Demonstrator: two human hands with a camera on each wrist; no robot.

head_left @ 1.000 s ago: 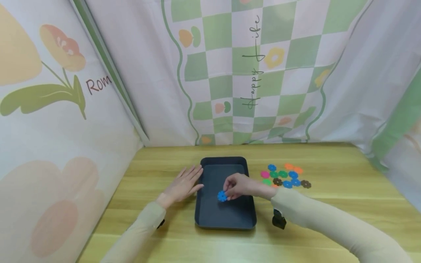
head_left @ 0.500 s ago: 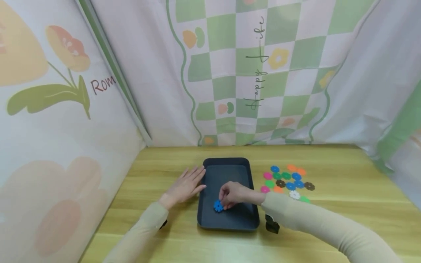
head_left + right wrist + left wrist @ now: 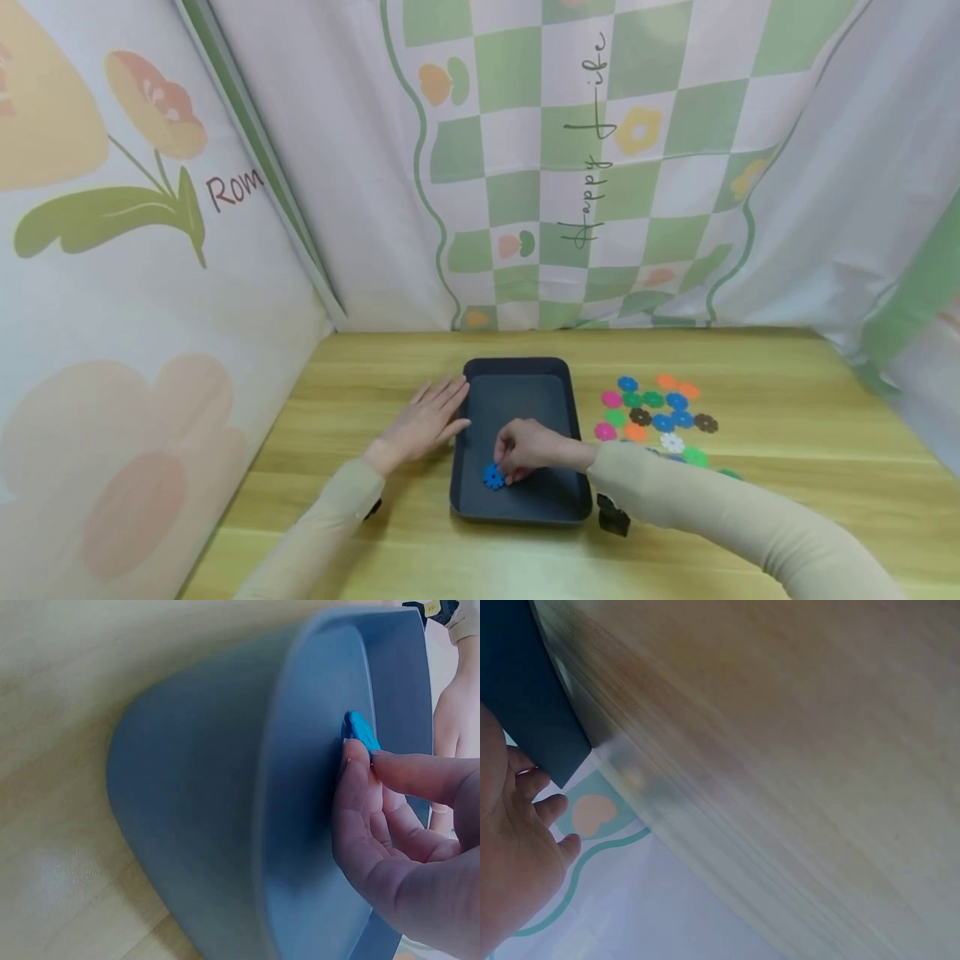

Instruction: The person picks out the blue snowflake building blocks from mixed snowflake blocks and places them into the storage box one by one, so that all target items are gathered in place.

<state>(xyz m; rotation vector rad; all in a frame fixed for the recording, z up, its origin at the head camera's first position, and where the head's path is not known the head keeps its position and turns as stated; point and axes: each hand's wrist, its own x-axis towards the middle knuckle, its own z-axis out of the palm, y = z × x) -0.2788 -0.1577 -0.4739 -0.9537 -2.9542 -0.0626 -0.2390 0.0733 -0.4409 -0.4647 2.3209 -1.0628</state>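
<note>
A dark grey rectangular tray (image 3: pixel 517 400) stands on the wooden table. Inside it, low over the bottom toward the near left, my right hand (image 3: pixel 528 447) pinches a blue flower-shaped plastic disc (image 3: pixel 493 477) between thumb and fingers. The right wrist view shows the same blue disc (image 3: pixel 362 732) tilted at the fingertips; whether its lower edge touches the tray I cannot tell. My left hand (image 3: pixel 425 421) rests against the tray's left rim with fingers straight. In the left wrist view, the fingers of the left hand (image 3: pixel 525 817) lie beside the tray wall (image 3: pixel 536 697).
Several notched discs in blue, orange, green, pink, brown and white lie scattered right of the tray, among them a white disc (image 3: pixel 672 442) and a brown disc (image 3: pixel 706 423). My right sleeve covers part of them. A patterned curtain (image 3: pixel 570 167) hangs behind the table (image 3: pixel 390 367).
My right hand has carried the blue disc toward the near left of the tray and lower. The left hand keeps its place at the rim. The head view has shifted slightly.
</note>
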